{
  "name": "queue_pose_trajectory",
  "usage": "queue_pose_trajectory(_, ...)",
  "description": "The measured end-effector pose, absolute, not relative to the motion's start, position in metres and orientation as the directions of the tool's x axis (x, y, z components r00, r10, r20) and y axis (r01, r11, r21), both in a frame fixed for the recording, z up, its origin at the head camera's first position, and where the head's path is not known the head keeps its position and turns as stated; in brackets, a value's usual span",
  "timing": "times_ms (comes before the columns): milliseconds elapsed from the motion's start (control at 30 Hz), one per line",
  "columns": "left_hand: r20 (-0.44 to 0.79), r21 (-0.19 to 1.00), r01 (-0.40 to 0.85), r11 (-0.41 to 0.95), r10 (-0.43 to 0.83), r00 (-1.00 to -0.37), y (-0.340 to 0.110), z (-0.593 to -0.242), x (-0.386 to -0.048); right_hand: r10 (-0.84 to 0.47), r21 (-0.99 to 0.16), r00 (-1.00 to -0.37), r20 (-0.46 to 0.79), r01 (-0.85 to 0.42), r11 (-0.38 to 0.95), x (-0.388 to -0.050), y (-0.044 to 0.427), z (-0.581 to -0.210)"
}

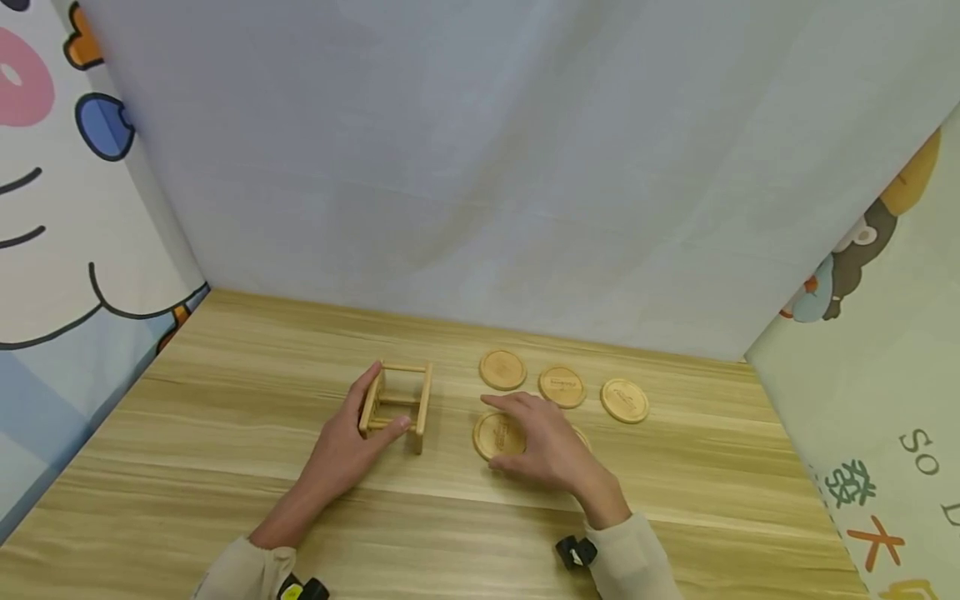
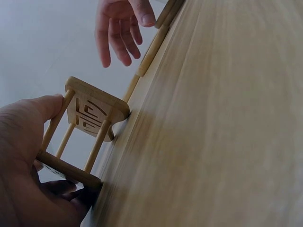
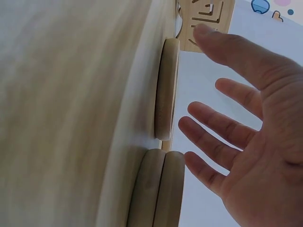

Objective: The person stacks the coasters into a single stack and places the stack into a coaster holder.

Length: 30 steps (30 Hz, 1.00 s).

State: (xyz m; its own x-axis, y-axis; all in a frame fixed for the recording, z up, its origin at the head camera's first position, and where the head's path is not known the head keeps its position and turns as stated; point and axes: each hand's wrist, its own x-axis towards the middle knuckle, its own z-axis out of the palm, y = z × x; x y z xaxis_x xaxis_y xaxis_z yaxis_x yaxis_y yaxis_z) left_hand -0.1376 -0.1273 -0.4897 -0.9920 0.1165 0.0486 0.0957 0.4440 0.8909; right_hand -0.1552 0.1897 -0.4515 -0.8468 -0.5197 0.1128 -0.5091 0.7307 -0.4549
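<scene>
My left hand [image 1: 341,454] grips a small wooden coaster holder [image 1: 423,404], its thumb lying across the near end and the fingers along the left side. Cut-out patterned end panels joined by round rods show in the left wrist view. Above a round wooden coaster [image 1: 489,435] is my right hand [image 1: 551,446], thumb and fingers spread apart with nothing between them. In the right wrist view that coaster [image 3: 165,90] lies flat below the fingers. Two stacked coasters [image 3: 169,189] are close by the little finger; in the head view the hand mostly hides them.
Behind the right hand lie further coasters: one plain [image 1: 502,369], one engraved [image 1: 562,387], and another [image 1: 624,401] to the right. A pale cloth [image 1: 480,183] hangs along the back edge of the wooden table [image 1: 262,375]. Printed panels flank both sides.
</scene>
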Motion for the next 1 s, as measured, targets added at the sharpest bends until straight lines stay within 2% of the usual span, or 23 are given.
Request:
queue_pose_trajectory(500,0.047,0.891,0.096,0.444,0.119,-0.992,-0.129,-0.491,-0.138,-0.536,-0.441,-0.839,0.094,-0.518,0.733,-0.159,0.194,-0.457)
queue_pose_trajectory(800,0.044,0.89,0.094,0.447,0.119,-0.992,-0.129,-0.491,-0.139,-0.571,-0.444,-0.806,0.16,-0.575,0.687,-0.161,0.199,-0.465)
queue_pose_trajectory(1000,0.047,0.888,0.096,0.45,0.119,-0.992,-0.129,-0.491,-0.138,-0.569,-0.419,-0.814,0.119,-0.56,0.715,-0.161,0.197,-0.462)
